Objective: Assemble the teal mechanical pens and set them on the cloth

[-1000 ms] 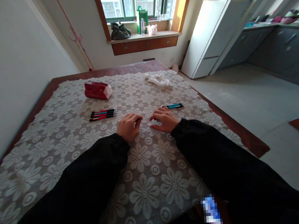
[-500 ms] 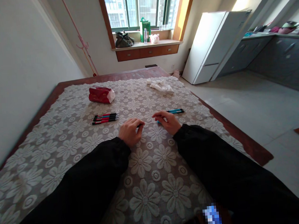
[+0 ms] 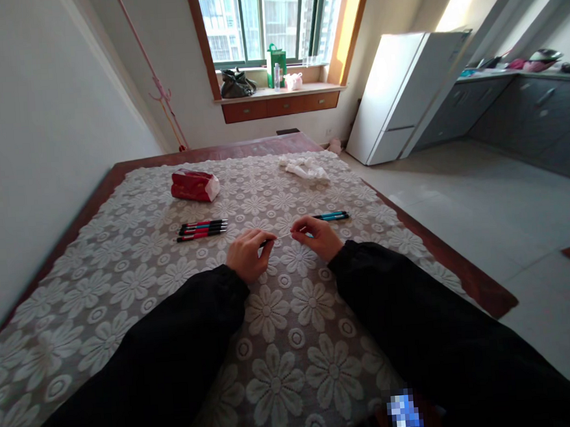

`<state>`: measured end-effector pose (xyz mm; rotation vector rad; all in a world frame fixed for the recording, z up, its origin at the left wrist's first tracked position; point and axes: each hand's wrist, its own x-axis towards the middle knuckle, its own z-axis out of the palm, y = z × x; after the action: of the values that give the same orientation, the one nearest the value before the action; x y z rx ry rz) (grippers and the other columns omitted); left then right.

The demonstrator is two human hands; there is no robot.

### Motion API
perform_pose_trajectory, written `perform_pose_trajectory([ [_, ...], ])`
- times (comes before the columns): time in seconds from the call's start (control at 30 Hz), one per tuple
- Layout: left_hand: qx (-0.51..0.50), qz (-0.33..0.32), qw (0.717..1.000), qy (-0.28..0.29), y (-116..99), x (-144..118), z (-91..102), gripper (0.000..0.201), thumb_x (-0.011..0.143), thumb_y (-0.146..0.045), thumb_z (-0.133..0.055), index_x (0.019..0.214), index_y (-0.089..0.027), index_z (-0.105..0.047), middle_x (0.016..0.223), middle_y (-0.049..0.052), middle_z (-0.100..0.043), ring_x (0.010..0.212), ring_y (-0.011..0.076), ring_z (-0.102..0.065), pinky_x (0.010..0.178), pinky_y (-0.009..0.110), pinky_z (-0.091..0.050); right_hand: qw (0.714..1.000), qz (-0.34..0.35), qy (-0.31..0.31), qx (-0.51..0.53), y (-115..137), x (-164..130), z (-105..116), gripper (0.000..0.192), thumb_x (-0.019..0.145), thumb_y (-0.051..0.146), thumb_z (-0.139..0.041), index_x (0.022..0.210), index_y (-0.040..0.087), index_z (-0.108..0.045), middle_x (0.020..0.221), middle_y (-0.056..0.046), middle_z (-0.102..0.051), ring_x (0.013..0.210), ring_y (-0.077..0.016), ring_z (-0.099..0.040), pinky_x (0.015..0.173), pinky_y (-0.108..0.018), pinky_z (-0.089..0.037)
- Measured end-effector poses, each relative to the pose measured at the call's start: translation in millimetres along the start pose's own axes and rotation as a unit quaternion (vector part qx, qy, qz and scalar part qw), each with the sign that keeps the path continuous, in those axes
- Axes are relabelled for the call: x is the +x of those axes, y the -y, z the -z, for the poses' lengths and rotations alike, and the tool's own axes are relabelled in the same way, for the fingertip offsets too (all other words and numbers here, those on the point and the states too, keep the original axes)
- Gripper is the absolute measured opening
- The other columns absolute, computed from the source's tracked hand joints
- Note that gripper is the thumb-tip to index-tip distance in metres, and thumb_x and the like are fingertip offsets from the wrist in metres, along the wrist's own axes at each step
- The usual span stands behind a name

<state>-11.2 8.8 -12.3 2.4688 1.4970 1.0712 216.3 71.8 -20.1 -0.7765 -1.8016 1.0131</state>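
My left hand and my right hand meet over the middle of a table with a white flower-lace cloth. Between their fingertips runs a thin pale refill. The left fingers pinch its dark end. The right fingers pinch the other end, where a bit of blue pen barrel shows. Several red and black pens lie in a row left of my left hand. Blue pens lie just right of my right hand.
A red tissue pack and crumpled white tissue lie farther back on the table. A white wall runs along the left. The table's right edge drops to a tiled floor, with a white fridge and grey cabinets beyond.
My right hand went from lying flat on the cloth to pinching the refill's end, fingers raised. The left hand has held its grip. The camera view tilted up slightly.
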Motion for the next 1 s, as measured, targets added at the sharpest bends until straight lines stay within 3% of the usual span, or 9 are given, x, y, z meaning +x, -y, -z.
perform_pose_trajectory([
  [0.83, -0.001, 0.006, 1.000, 0.015, 2.5, -0.1, 0.0, 0.017, 0.101, -0.021, -0.055, 0.105, -0.026, -0.071, 0.105, 0.003, -0.076, 0.100, 0.0208, -0.069, 0.091, 0.036, -0.055, 1.000, 0.012, 0.018, -0.009, -3.9, -1.5, -0.5, 0.024, 0.083, 0.044, -0.076, 0.087, 0.022, -0.068, 0.081, -0.001, -0.073, 0.076, -0.0162, -0.069, 0.076, -0.033, -0.058],
  [1.0, 0.000, 0.005, 1.000, 0.017, 2.3, -0.1, 0.0, 0.016, 0.102, -0.023, -0.055, 0.105, -0.026, -0.071, 0.104, 0.003, -0.076, 0.100, 0.0207, -0.069, 0.089, 0.036, -0.055, 0.997, 0.041, 0.012, -0.062, -2.0, -2.2, 0.1, 0.024, 0.084, 0.046, -0.075, 0.084, 0.022, -0.068, 0.077, -0.001, -0.072, 0.071, -0.0157, -0.067, 0.072, -0.032, -0.057],
])
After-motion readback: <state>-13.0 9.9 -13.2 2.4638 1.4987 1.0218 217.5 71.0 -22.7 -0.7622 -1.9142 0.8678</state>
